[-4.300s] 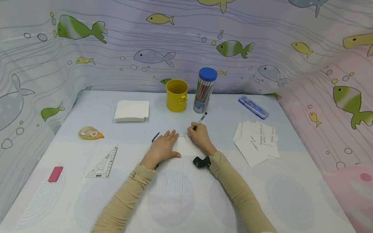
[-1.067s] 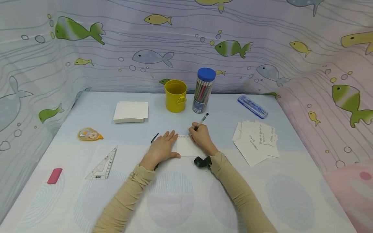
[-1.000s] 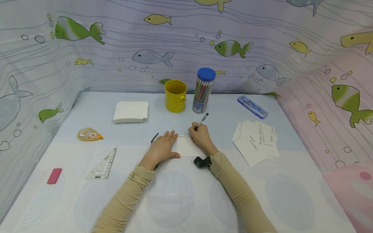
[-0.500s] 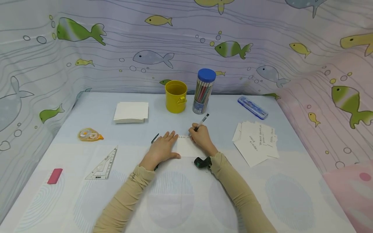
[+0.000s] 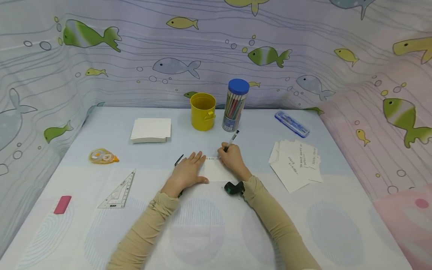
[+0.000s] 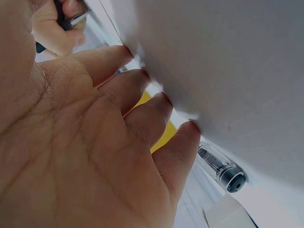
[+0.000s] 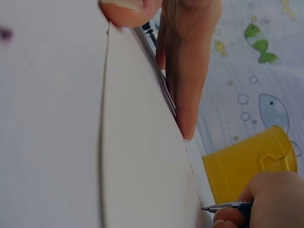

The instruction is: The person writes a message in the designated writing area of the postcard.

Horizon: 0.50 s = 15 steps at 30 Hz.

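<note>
My right hand point(image 5: 233, 159) grips a black-tipped pen point(image 5: 232, 139) between thumb and fingers. The pen's point meets the upper part of a white paper card point(image 5: 217, 173), where a short line of small writing runs along the top. My left hand point(image 5: 187, 173) lies flat with fingers spread at the card's left side, its thumb near the lower edge. Beyond those fingers pokes the end of a second pen point(image 6: 223, 168), clear with a black end; my left hand hides the rest in the head view. The right wrist view shows the pen tip point(image 7: 209, 208) on the card.
Behind stand a yellow bucket point(image 5: 203, 116) and a blue-lidded tub of pencils point(image 5: 235, 107). A blank card stack point(image 5: 151, 129), correction tape point(image 5: 102, 156), set square point(image 5: 119, 193) and pink eraser point(image 5: 62, 204) lie left. Written cards point(image 5: 297, 165) and a blue case point(image 5: 292, 123) lie right.
The right hand and pen have shifted slightly left since half a second ago, the pen's upper end swinging a little. The left hand stays in place on the card's side.
</note>
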Tool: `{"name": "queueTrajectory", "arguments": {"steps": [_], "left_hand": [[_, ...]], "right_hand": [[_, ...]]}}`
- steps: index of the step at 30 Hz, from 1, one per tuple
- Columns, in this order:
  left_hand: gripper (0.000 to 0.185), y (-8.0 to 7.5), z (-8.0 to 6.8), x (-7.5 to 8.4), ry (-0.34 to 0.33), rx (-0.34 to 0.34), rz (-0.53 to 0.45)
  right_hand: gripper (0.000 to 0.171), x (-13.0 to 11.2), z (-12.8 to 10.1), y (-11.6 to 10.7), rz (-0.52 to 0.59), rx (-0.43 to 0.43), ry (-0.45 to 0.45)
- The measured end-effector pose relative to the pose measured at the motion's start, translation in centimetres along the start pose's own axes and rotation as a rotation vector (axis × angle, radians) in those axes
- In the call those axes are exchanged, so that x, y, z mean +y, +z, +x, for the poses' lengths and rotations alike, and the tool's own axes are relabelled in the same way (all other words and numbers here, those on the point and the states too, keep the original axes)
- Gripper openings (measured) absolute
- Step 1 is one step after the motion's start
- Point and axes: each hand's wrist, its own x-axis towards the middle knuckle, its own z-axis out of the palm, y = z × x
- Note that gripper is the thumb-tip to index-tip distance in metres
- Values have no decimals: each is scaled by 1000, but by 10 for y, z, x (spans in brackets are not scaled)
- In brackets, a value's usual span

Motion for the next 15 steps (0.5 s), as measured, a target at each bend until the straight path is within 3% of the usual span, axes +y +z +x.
{"name": "queueTrajectory", "arguments": {"steps": [4,15], "left_hand": [[93,0,0,0,1,3,-12],[93,-1,-2,0,6,5,-5]], "right_hand": [[37,-1,1,0,-38,19,4],[39,3,0,1,29,26,-19]]}}
